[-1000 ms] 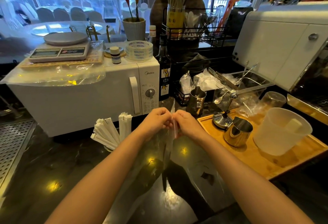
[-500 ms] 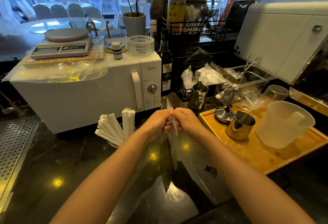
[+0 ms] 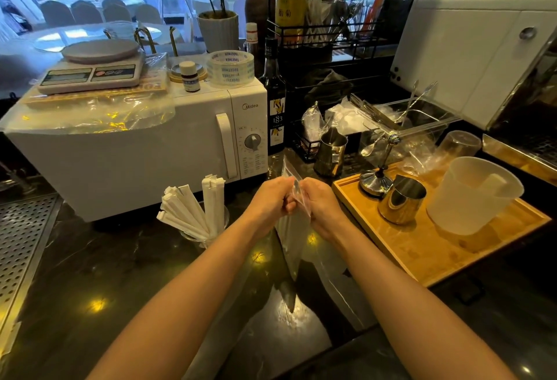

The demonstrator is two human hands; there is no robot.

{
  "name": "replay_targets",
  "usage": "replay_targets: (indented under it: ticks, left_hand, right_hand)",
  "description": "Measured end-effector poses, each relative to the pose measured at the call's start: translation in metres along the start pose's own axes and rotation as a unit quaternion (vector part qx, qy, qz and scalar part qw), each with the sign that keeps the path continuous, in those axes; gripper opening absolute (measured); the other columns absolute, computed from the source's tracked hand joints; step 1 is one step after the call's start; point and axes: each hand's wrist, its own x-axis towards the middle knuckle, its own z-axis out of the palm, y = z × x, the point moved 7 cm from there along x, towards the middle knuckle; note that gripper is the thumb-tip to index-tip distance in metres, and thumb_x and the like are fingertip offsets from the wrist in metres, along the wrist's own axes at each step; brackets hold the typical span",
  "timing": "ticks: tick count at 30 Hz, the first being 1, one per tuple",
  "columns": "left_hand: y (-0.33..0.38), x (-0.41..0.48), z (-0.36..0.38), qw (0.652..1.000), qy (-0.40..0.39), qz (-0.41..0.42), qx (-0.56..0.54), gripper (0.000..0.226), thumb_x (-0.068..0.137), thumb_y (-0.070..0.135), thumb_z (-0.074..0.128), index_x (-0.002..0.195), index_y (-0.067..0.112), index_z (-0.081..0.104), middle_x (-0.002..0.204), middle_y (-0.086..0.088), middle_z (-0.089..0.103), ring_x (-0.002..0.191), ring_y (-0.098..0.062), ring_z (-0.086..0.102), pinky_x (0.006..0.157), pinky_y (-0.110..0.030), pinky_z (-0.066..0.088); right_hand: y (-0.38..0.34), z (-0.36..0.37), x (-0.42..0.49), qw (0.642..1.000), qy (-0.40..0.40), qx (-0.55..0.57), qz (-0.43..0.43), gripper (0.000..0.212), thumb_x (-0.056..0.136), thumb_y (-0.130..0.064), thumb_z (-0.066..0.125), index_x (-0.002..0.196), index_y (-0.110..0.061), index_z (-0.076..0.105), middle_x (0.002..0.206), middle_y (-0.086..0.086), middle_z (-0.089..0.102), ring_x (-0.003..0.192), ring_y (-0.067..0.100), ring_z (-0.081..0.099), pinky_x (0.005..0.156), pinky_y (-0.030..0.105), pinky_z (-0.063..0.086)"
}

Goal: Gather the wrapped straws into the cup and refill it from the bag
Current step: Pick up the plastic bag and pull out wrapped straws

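A clear plastic bag (image 3: 297,247) with white wrapped straws inside hangs over the dark counter in the middle. My left hand (image 3: 271,200) and my right hand (image 3: 321,205) both pinch its top edge, knuckles close together. To the left, a clear cup (image 3: 208,239) stands on the counter in front of the microwave. It holds several white wrapped straws (image 3: 193,211), some fanned to the left and some upright.
A white microwave (image 3: 144,144) with a scale and tape roll on top stands behind the cup. A wooden tray (image 3: 428,247) on the right carries metal jugs and a white plastic pitcher (image 3: 473,195). A dark bottle (image 3: 275,102) and wire racks stand behind. A perforated drain grid (image 3: 21,247) lies at far left.
My hands have stayed together on the bag's top edge, working it slightly. The view has tilted down a little. The cup of straws has not moved.
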Motion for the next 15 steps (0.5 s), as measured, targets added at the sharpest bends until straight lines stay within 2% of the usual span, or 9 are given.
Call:
replay_targets:
  ticks: [2,4,9,12,15]
  left_hand:
    - [0.002,-0.002,-0.003,0.998,-0.002,0.004,0.064,0.04,0.096,0.022,0.037,0.058,0.016,0.046,0.055,-0.002,0.044,0.049,-0.011,0.042,0.058,-0.024,0.038]
    - [0.009,-0.006,-0.011,0.992,-0.001,0.006,0.125,0.039,0.096,0.022,0.04,0.058,0.016,0.047,0.054,-0.001,0.046,0.043,-0.005,0.045,0.056,-0.02,0.041]
    - [0.023,-0.008,-0.041,0.975,0.049,0.02,0.215,0.036,0.093,0.015,0.046,0.057,0.012,0.049,0.055,-0.003,0.051,0.034,0.001,0.051,0.049,-0.017,0.048]
    - [0.025,-0.009,-0.054,0.97,0.063,0.006,0.236,0.033,0.091,0.01,0.049,0.058,0.01,0.051,0.057,-0.005,0.054,0.034,0.0,0.056,0.042,-0.012,0.049]
    - [0.025,-0.011,-0.062,0.969,0.066,-0.014,0.237,0.031,0.089,0.005,0.053,0.057,0.009,0.052,0.057,-0.008,0.057,0.035,-0.002,0.059,0.04,-0.012,0.05]
  right_hand:
    - [-0.005,-0.001,-0.003,0.998,-0.01,-0.06,-0.009,0.035,0.093,-0.008,0.041,0.059,-0.013,0.048,0.039,-0.009,0.054,0.038,-0.002,0.05,0.043,0.012,0.042]
    - [-0.013,-0.005,-0.006,0.991,-0.028,-0.127,-0.014,0.038,0.093,-0.008,0.041,0.056,-0.015,0.044,0.034,-0.01,0.048,0.032,-0.002,0.043,0.037,0.01,0.035]
    - [-0.034,-0.02,-0.01,0.956,-0.031,-0.288,-0.04,0.038,0.091,-0.004,0.039,0.055,-0.014,0.042,0.053,0.0,0.042,0.046,0.009,0.037,0.046,0.019,0.031]
    - [-0.041,-0.032,-0.01,0.94,-0.003,-0.335,-0.055,0.038,0.089,-0.004,0.042,0.051,-0.013,0.042,0.053,0.002,0.042,0.048,0.012,0.037,0.049,0.025,0.03]
    - [-0.038,-0.046,-0.008,0.925,0.02,-0.377,-0.031,0.038,0.088,-0.007,0.044,0.051,-0.012,0.043,0.053,0.004,0.042,0.049,0.016,0.038,0.053,0.028,0.031]
